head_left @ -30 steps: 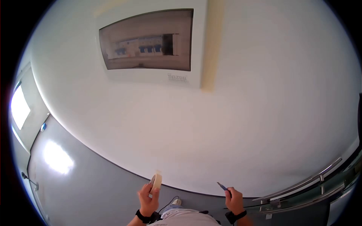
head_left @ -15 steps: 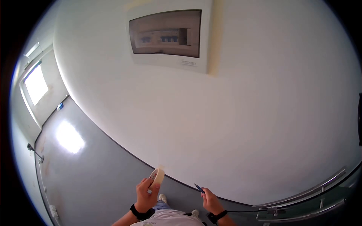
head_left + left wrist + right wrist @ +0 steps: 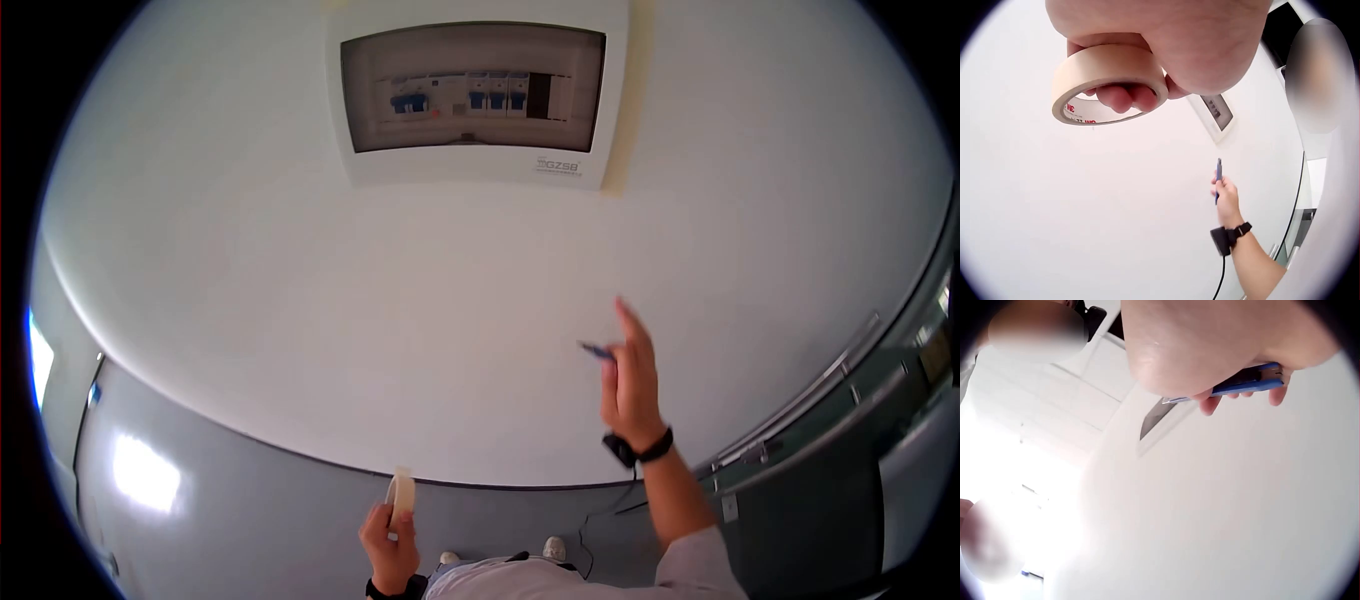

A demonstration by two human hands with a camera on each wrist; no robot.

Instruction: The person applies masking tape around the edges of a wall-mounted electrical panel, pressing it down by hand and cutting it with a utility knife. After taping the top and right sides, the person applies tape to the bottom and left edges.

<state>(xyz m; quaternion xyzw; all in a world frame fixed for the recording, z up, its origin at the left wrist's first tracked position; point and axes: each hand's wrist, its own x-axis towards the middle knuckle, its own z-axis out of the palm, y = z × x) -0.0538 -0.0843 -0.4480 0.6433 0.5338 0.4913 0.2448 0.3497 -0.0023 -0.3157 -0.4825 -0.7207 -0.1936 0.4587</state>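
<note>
My left hand grips a roll of cream tape low in the head view; in the left wrist view fingers pass through the ring of the tape roll. My right hand is raised in front of the white wall, its index finger extended upward. It holds a blue utility knife whose tip points left. The right wrist view shows the blue knife lying across the palm side, partly hidden by the hand.
A white breaker box with a tinted window is on the wall above, yellowish tape along its right edge. Metal rails stand at the right. The grey floor lies below, with a cable near the feet.
My right hand has risen with the knife from near the body to in front of the wall, its index finger now extended. My left hand still holds the tape. The head view has shifted.
</note>
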